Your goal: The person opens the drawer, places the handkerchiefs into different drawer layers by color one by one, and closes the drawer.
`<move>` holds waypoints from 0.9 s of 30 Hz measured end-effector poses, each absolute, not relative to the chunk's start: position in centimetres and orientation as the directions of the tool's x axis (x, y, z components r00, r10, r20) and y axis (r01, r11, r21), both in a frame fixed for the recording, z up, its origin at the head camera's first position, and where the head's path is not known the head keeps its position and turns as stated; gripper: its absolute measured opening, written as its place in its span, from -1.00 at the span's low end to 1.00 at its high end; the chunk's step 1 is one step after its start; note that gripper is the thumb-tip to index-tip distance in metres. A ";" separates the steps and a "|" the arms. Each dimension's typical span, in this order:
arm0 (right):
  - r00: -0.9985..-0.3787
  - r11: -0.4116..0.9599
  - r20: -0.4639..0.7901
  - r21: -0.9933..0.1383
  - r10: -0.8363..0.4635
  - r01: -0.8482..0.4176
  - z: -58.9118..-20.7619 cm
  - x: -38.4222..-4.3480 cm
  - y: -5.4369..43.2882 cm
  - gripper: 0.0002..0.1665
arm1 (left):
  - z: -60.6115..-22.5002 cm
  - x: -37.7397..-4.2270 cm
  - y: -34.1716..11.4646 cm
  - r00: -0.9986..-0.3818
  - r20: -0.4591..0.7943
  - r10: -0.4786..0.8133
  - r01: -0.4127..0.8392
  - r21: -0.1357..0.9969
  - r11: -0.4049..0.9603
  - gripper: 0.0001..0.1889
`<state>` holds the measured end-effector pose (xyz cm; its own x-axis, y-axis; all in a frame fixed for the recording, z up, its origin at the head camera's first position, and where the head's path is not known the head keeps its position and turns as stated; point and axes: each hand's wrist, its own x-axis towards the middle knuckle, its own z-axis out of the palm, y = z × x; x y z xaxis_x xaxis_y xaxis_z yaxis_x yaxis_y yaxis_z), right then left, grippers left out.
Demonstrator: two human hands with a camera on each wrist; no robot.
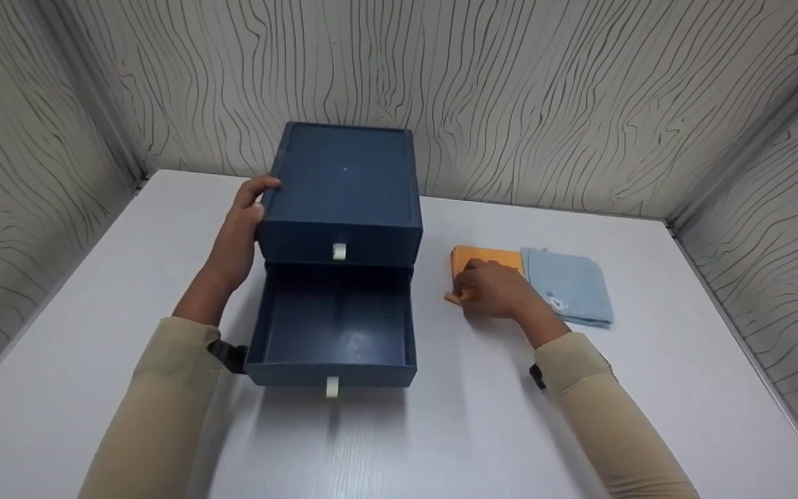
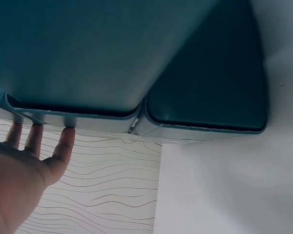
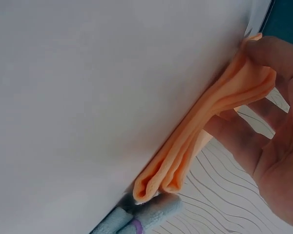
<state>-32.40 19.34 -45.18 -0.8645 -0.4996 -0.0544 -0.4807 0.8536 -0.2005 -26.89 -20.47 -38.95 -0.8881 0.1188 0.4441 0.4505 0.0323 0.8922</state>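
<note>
A dark blue two-drawer unit (image 1: 347, 177) stands on the table, its lower drawer (image 1: 333, 333) pulled out and bare inside. My left hand (image 1: 238, 232) rests against the unit's left side, fingertips on the upper edge; the left wrist view shows fingers (image 2: 63, 148) touching the side panel. With my right hand (image 1: 496, 287) I pinch a corner of a folded orange cloth (image 3: 200, 122) between thumb and fingers. That corner is lifted in the right wrist view, while the far end stays low by the table. Beside it lies a folded light blue cloth (image 1: 572, 287).
The white table (image 1: 648, 416) extends around the unit and cloths. Patterned wall panels (image 1: 510, 104) stand behind and at both sides. White pull tabs (image 1: 332, 387) stick out from the drawer fronts.
</note>
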 end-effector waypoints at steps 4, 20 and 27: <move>-0.860 0.849 -0.055 -0.205 -0.507 -0.487 -45.2 -32.5 19.5 -0.82 | -38.9 -26.9 -20.5 -0.888 0.446 0.114 0.453 0.891 0.040 -0.55; -0.860 0.850 -0.041 -0.188 -0.508 -0.493 -45.4 -32.7 19.6 -0.84 | -38.7 -26.8 -20.3 -0.891 0.441 0.107 0.450 0.890 0.078 -0.55; -0.865 0.849 -0.041 -0.219 -0.500 -0.481 -45.3 -32.9 19.9 -0.85 | -38.6 -26.9 -20.2 -0.894 0.436 0.098 0.443 0.894 0.063 -0.56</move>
